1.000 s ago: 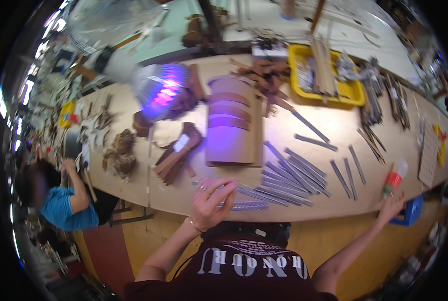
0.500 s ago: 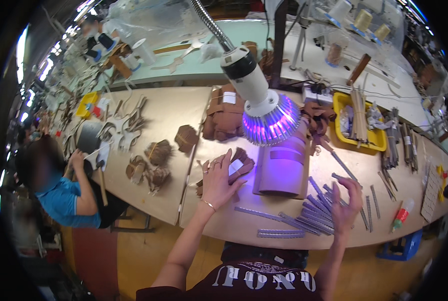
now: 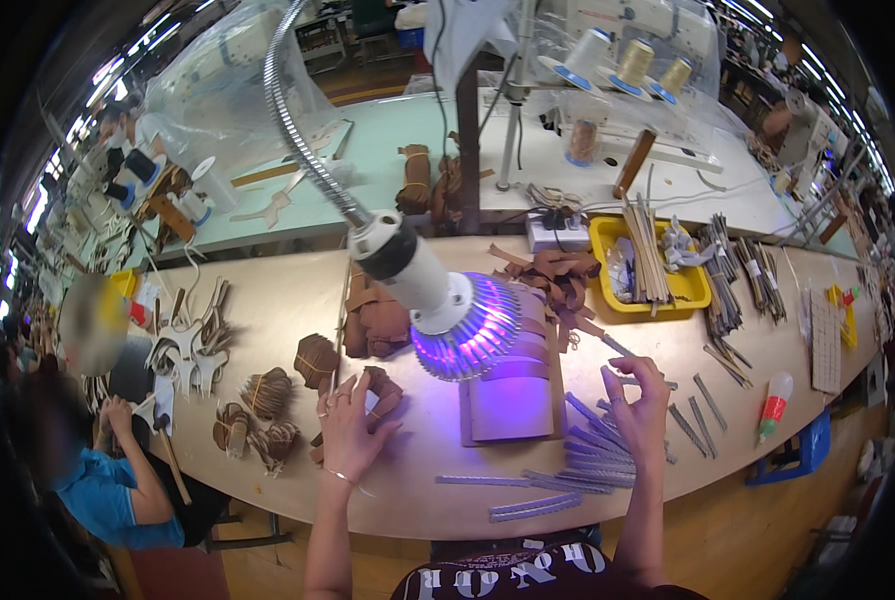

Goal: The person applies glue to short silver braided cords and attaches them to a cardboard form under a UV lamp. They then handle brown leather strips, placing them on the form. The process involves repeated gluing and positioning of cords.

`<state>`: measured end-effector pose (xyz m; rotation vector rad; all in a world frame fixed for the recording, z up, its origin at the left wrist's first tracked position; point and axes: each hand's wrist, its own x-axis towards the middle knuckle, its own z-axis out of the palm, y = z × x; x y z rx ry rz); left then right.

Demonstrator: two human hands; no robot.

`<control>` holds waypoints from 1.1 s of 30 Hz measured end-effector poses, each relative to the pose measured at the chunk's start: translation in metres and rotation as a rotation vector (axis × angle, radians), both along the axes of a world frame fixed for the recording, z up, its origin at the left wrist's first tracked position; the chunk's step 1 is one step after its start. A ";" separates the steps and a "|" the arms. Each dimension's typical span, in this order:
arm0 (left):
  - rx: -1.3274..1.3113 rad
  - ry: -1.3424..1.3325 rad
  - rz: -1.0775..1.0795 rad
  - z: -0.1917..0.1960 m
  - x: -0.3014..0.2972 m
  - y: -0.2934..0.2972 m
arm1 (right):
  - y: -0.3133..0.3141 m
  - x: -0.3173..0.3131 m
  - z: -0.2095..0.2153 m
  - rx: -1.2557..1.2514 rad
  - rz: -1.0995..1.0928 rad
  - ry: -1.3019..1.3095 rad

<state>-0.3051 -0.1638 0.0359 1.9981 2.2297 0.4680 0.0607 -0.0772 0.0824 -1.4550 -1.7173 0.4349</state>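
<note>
Brown leather pieces (image 3: 377,392) at 9 o'clock of the purple lamp head (image 3: 464,325), touching left hand (image 3: 349,425); fingers spread flat on the pile, nothing pinched. Right hand (image 3: 635,410) raised at 3 o'clock of the lamp, fingertips curled together as if pinching something small; cannot tell what. Grey strips (image 3: 592,465) fanned on the worktop (image 3: 267,310) just below that hand, at 5 o'clock of the lamp. Lit block (image 3: 507,400) directly under the lamp. Likely step: sorting and picking stock. Next move calls for closing the left grip on one leather piece without dragging neighbours. Yellow tray (image 3: 692,290) at 1 o'clock, well apart.
</note>
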 end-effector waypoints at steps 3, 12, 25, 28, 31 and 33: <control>0.110 -0.278 -0.081 0.008 0.038 0.018 | 0.002 0.012 0.004 -0.031 -0.021 0.049; 0.254 -0.458 -0.216 0.010 0.154 0.005 | -0.023 0.077 0.006 -0.081 -0.228 0.014; 0.392 -0.341 -0.229 -0.019 0.144 -0.006 | -0.056 0.083 -0.028 -0.402 0.019 -0.219; 0.395 -0.331 -0.235 -0.017 0.144 -0.016 | -0.062 0.075 -0.035 -0.396 0.070 -0.365; 0.386 -0.334 -0.209 -0.017 0.144 -0.024 | -0.063 0.068 -0.044 -0.396 0.032 -0.390; 0.371 -0.344 -0.190 -0.016 0.145 -0.027 | -0.063 0.067 -0.047 -0.408 0.031 -0.376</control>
